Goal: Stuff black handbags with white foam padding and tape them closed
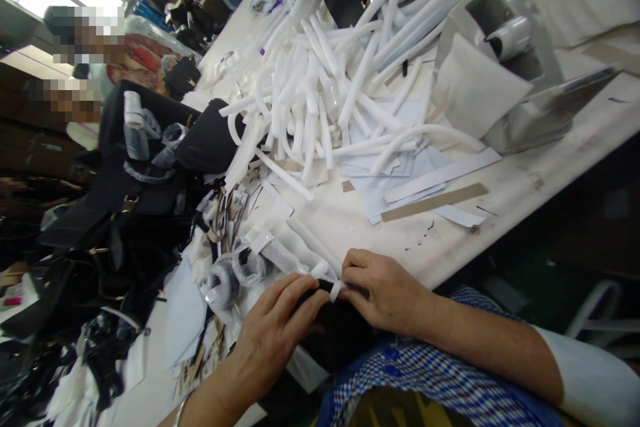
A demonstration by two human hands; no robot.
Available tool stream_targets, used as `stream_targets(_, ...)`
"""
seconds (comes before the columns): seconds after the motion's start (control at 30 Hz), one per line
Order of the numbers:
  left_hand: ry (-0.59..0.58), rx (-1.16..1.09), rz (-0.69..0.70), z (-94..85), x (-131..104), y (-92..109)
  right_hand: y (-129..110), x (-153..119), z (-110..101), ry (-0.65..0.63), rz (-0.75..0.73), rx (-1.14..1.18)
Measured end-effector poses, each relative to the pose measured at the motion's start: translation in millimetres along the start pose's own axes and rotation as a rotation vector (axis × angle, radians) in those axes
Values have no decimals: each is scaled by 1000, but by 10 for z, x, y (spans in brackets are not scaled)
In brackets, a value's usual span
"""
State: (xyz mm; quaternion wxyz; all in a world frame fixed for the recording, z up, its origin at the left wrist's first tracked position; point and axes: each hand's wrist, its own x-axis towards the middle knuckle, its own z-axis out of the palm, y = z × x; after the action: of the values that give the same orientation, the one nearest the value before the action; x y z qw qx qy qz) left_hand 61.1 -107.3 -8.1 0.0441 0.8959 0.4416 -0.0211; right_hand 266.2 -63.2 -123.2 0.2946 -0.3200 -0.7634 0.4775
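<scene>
My left hand [270, 330] is bent over a black bag-like piece [340, 333] near my lap, its fingertips closed on the upper edge. Across from it, my right hand [385, 290] pinches the same edge with curled fingers. A small white foam strip [337, 290] pokes out between the two hands. Just beyond them lies a clear plastic-wrapped roll or handle [223, 283], close to my left fingers. The lower part of the black piece is hidden by my hands and the checked apron [400, 373].
White foam tubes [310, 93] are heaped on the table [345, 220]. Paper strips [440, 177] lie right of them, near a grey box [520, 33]. Black bags [145, 167] and scraps crowd the left. Other people stand at the far left.
</scene>
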Motion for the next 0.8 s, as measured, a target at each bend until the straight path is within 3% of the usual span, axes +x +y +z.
stream_targets(0.23,36,11,-14,26,-31,11,-39,-67,-110,-76,-54,24)
stream_targets(0.4,19,27,-33,63,-71,9,-118,-109,-59,46,147,118)
stream_targets(0.57,22,18,-30,95,-76,11,-158,-52,-27,47,303,156)
stream_targets(0.8,73,-109,-132,264,-119,-82,-157,-23,-30,17,105,-37)
